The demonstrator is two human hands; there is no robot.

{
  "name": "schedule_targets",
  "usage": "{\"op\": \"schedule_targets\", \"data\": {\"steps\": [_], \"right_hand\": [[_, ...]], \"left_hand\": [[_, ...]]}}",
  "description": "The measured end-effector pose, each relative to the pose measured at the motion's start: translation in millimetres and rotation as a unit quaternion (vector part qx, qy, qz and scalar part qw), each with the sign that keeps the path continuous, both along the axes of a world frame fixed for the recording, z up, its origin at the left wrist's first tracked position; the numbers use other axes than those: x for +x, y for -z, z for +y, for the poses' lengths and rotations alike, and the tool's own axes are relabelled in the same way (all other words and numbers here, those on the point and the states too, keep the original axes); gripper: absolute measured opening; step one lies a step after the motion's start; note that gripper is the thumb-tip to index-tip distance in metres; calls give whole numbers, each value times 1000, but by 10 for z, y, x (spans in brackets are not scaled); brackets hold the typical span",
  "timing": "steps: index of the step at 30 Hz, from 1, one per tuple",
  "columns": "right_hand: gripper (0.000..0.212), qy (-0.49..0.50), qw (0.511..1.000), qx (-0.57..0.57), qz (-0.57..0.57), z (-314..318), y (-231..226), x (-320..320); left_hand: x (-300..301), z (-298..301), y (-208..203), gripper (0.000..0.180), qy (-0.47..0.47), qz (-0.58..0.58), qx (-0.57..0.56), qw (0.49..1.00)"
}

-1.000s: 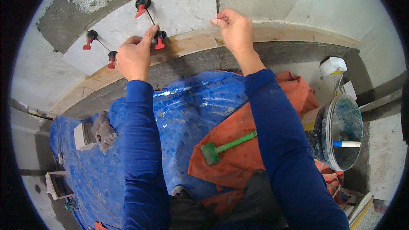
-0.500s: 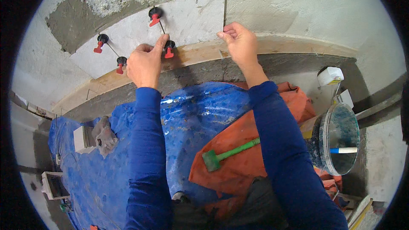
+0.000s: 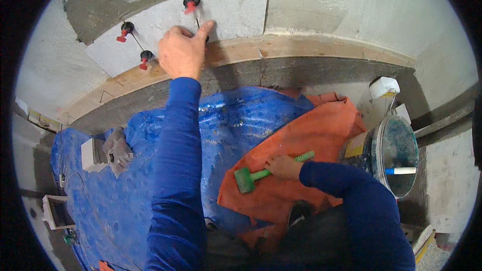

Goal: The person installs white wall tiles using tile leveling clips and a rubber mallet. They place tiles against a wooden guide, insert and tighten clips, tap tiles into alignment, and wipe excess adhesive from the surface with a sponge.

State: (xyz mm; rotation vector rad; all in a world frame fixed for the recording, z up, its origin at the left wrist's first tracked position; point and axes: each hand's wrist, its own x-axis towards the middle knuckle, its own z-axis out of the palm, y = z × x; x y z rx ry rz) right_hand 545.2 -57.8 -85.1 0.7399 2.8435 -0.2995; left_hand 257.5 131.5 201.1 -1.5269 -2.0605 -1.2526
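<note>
A long white tile lies against the curved wall, its lower edge along a wooden strip. Black tile levelers with red handles, among them an upper one and a left one, sit on it in pairs joined by thin rods. My left hand presses on the tile, thumb stretched apart from the bent forefinger; it mostly covers one leveler, and its other fingers are hidden. My right hand, slightly blurred, is closed round the handle of a green mallet lying on an orange cloth.
A blue tarp covers the floor. On the right stands a tilted bucket with a blue-and-white handled tool in it, near a white plastic container. At left lie a white box-like block and a crumpled plastic bag.
My right hand has left the tile's right edge, come down toward me and taken hold of the mallet's handle. My left hand stays at the tile. The view has shifted slightly.
</note>
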Motion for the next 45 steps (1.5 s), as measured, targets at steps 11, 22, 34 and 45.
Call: {"op": "schedule_targets", "data": {"steps": [11, 22, 34, 45], "right_hand": [[48, 123, 991, -51, -14, 482, -614, 224], [42, 272, 839, 224, 415, 1318, -2110, 237], [44, 300, 802, 192, 479, 1581, -2218, 68], [45, 260, 817, 208, 471, 1544, -2193, 170]], "left_hand": [[431, -174, 255, 45, 148, 233, 76, 958], [315, -210, 279, 60, 63, 357, -40, 931], [266, -205, 256, 71, 109, 317, -27, 942], [240, -183, 301, 63, 123, 314, -7, 942]]}}
